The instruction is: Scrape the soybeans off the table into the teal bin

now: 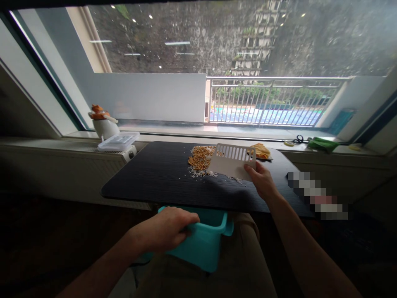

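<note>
My left hand (173, 227) is closed over the near rim of a turquoise plastic bin (201, 248), which sits at my lap just below the table's front edge. In my right hand (262, 178) is a flat white slotted scraper (231, 165), gripped at its right end and tilted above the tabletop. Left of the scraper lies a pile of yellow kernels (200, 158), partly hidden behind it. White grains (201, 171) are scattered along the pile's near side and under the scraper's lower edge.
The kernels lie on a black table (149, 178) against the window sill. A folded orange cloth (261, 151) rests at its back right. Along the sill are scissors (298, 139) and a green cloth (323, 144). A clear plastic box (119, 141) and a white pot (105, 128) stand to the left.
</note>
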The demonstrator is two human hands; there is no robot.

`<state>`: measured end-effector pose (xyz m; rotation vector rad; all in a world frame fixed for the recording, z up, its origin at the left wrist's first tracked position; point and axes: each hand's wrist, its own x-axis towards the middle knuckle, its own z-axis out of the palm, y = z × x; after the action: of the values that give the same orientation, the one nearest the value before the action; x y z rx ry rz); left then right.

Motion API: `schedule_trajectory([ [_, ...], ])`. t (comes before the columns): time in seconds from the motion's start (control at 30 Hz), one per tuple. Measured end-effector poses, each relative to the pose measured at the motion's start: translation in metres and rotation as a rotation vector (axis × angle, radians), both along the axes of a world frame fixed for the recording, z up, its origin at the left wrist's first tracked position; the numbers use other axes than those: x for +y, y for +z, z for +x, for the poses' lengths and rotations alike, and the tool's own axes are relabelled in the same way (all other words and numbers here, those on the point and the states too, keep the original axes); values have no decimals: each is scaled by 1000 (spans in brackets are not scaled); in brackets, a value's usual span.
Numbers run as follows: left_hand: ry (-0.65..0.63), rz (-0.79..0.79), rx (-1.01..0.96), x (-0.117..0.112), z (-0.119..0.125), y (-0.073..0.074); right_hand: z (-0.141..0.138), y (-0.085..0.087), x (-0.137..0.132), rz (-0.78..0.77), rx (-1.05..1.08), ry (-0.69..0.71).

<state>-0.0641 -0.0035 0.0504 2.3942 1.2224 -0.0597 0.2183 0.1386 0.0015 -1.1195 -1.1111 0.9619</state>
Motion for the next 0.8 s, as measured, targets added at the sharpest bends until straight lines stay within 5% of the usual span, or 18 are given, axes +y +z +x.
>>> schedule_trajectory([
  [0.8, 4, 7, -30, 1, -1, -4, -2, -3, 3, -23, 11, -9],
])
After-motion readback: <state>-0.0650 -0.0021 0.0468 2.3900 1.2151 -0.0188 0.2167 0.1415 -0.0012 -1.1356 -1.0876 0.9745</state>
